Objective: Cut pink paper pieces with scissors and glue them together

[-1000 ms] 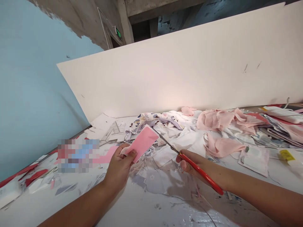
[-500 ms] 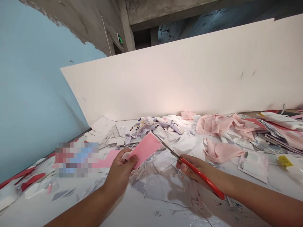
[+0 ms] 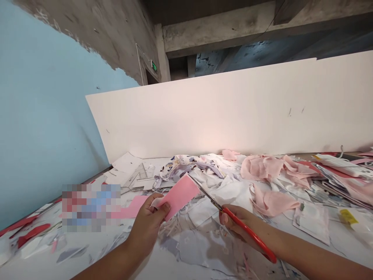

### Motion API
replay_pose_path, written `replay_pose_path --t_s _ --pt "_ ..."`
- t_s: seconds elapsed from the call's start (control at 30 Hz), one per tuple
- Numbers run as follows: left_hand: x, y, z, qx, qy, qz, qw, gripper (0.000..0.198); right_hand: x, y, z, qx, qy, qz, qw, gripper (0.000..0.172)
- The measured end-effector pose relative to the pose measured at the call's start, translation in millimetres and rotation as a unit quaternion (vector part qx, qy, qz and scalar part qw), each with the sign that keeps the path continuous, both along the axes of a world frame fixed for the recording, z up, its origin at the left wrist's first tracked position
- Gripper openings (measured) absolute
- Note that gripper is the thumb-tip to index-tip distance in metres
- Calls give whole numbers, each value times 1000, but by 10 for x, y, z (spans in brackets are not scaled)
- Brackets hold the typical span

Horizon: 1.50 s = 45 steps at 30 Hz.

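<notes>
Left-hand grip (image 3: 147, 214) closed, pinching a pink rectangular piece of card or stiff fabric (image 3: 179, 196) up off the tabletop, with a small white scrap (image 3: 155, 202) at its near end. Right-hand grip (image 3: 241, 223) closed around the red handles of a pair of scissors (image 3: 247, 233), the steel blades (image 3: 205, 190) pointing up and to the left, nearly together, their tip at the pink piece's upper corner — contact impossible to tell from this view.

Just beyond the pink piece, a pile of white fabric offcuts (image 3: 230, 198) and a crumpled floral-print cloth (image 3: 186, 165); further right, pale pink fabric scraps (image 3: 262, 167) and a stack of papers and cloth (image 3: 344, 179), with a yellow tag (image 3: 348, 216) near it. To the left, a clear plastic set square (image 3: 136, 177) on white sheets, and a pink strip (image 3: 131, 209) beside a pixelated patch (image 3: 90, 208). Behind everything, a long white board (image 3: 204, 120) against a blue wall (image 3: 43, 116) — above it, a green exit sign (image 3: 154, 66).
</notes>
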State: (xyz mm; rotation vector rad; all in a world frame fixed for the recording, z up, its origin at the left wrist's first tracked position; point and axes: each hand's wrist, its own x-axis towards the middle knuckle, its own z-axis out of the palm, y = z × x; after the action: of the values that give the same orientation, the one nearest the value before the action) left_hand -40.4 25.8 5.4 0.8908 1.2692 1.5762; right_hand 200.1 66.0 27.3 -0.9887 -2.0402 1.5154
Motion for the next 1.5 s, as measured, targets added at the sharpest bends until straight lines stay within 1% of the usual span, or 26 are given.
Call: replay_pose_path --t_s 0.1,0.27,0.37,0.63,0.83,1.03,1.17,1.33,1.5 --pt "-13 7 -7 -2 2 3 1000 41 -13 10 -24 -16 3 4 1000 41" --pt "-30 15 -20 -3 4 6 1000 43 -34 33 -70 -50 13 -14 999 43" --pt "-31 15 -20 -1 2 5 1000 42 -41 41 -88 -56 13 -19 998 43" --pt "-28 13 -16 13 -4 -8 1000 38 -31 52 -125 -42 11 -23 999 43" --pt "-28 1 -9 10 -10 -7 1000 39 -31 76 -200 4 18 -42 999 43" --pt "-15 1 13 11 -15 -9 1000 38 -27 82 -235 -36 0 -44 998 40" --pt "-16 -1 15 5 -20 -3 1000 41 -30 63 -211 -31 -10 -44 999 39" --pt "-19 -11 21 6 -18 -5 1000 40 -50 52 -197 -34 -36 -61 997 39" --pt "-6 -4 57 6 -16 1 1000 40 -54 72 -239 -33 -45 -68 996 39"
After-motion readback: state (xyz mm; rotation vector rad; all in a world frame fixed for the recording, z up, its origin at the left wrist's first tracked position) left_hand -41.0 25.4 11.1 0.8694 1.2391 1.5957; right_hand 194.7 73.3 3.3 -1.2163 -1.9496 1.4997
